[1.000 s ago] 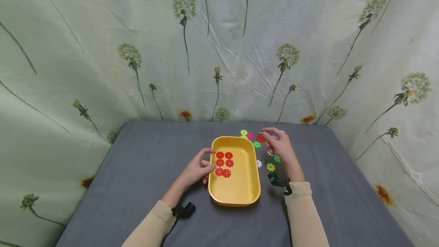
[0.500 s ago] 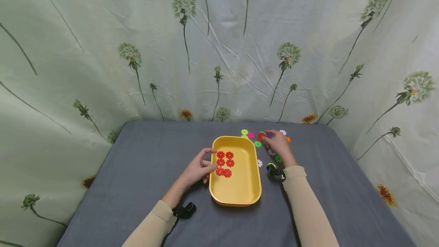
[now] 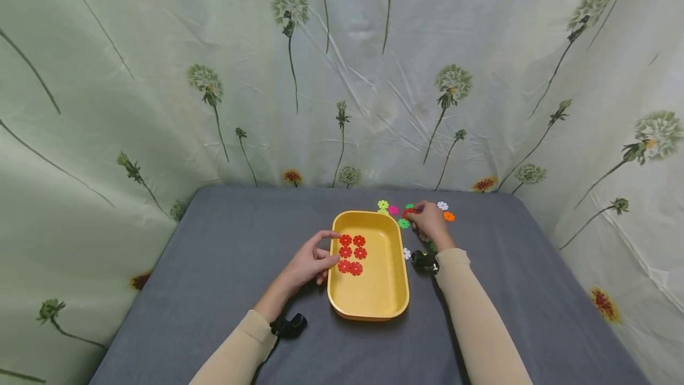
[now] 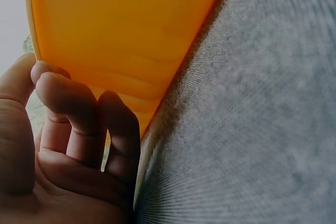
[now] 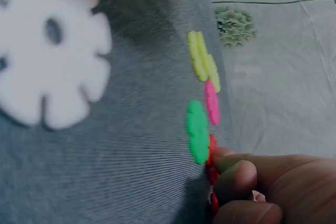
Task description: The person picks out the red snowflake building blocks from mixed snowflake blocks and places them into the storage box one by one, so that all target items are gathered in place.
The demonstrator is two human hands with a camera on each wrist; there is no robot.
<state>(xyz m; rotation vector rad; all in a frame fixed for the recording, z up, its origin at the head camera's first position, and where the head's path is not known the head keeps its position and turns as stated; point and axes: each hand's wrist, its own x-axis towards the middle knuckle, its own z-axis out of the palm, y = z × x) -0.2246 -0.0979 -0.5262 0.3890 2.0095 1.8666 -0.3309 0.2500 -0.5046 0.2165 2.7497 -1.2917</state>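
The right hand [image 3: 429,223] reaches over the far right part of the table [image 3: 256,230], its thumb and fingers bent toward each other at the tips. The fingertips touch a red disc [image 5: 212,148], flower-shaped and notched round its edge. The red disc lies just beyond the tips, on the side toward the yellow tray, partly hidden by the fingers; whether they pinch it or only rest against it, I cannot tell. More red shows at the fingertips in the right wrist view, close against the same hand.

A green disc [image 3: 404,223] lies just beside the red one, on the near side. A pink disc [image 3: 393,210] and a pair of yellow discs [image 3: 383,205] lie a little farther left, near the tray's far right corner. A white disc [image 3: 442,205] and an orange disc [image 3: 449,216] lie to the right of the hand. Another white disc [image 3: 407,253] sits next to the tray's right side, and other pieces are partly covered by the right wrist and its camera [image 3: 424,260].

The left hand [image 3: 312,261] holds the left rim of the yellow tray [image 3: 376,293], thumb and forefinger at the edge, the other fingers curled along the outer wall. Inside, near those fingertips, six red discs [image 3: 360,241] lie in three rows of two, the nearest pair overlapping.
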